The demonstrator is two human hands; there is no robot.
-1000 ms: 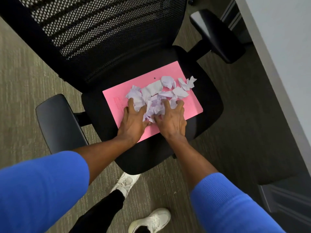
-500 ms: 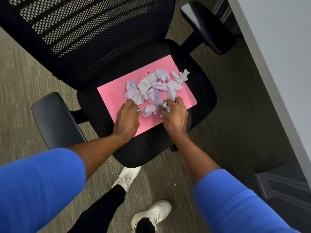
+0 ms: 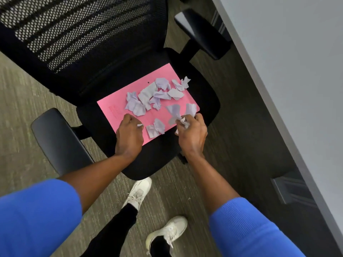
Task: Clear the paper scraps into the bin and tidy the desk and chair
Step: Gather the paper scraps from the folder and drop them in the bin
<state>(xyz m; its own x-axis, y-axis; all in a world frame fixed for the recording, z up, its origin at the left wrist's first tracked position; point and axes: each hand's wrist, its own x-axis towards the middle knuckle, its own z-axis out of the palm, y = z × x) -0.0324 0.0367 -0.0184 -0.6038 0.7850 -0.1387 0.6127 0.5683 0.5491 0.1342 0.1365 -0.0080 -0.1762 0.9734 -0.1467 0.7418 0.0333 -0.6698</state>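
Nearest the camera, two blue sleeves [image 3: 37, 216] frame the view, with bare forearms reaching forward over a grey-green carpet [image 3: 22, 101]. Below them stand two white sneakers [image 3: 168, 231] and a black trouser leg.

The left hand [image 3: 129, 135] rests at the near edge of a pink folder [image 3: 118, 108], fingers curled in and closed; a small white bit of paper shows at its fingertips, though how much it holds cannot be told. The right hand [image 3: 193, 133] is closed around a bunch of pale scraps [image 3: 175, 113], which stick up and out from its fingers above the folder's near right corner. Between the two hands, a pair of loose scraps [image 3: 156, 127] lies on the folder.

The folder lies flat on the black seat of an office chair [image 3: 159, 160]. Farther along it, the main scatter of crumpled paper scraps [image 3: 148, 97] spreads across its middle and far right edge. Beyond rises the chair's mesh backrest [image 3: 74, 30], with an armrest on each side. The pale table [image 3: 297, 71] runs along the right.
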